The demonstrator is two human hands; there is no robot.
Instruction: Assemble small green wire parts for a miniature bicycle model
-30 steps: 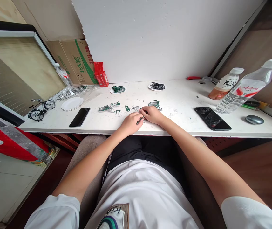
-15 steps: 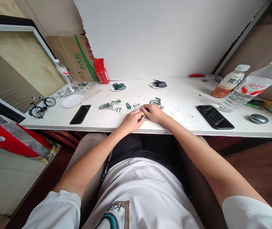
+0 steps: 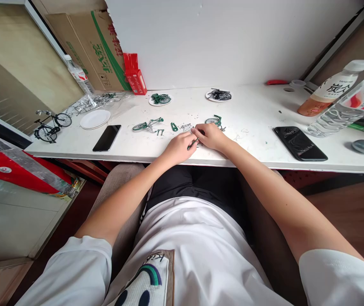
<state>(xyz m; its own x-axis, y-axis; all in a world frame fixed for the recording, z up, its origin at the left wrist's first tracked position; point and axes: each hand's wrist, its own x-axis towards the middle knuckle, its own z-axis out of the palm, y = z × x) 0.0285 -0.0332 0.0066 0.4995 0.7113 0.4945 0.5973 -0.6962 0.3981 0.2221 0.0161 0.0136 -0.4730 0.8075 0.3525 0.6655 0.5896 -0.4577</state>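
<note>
White desk (image 3: 252, 110), green bicycle parts (image 3: 146, 125) scattered, white wall (image 3: 220, 38) behind.

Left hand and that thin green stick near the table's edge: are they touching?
Touching. The head view shows the thin green stick poking out from the pinched fingertips of the left hand, with no gap between them.

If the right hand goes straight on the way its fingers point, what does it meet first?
Probably the small silvery parts just left of the right hand; depth is unclear.
</note>
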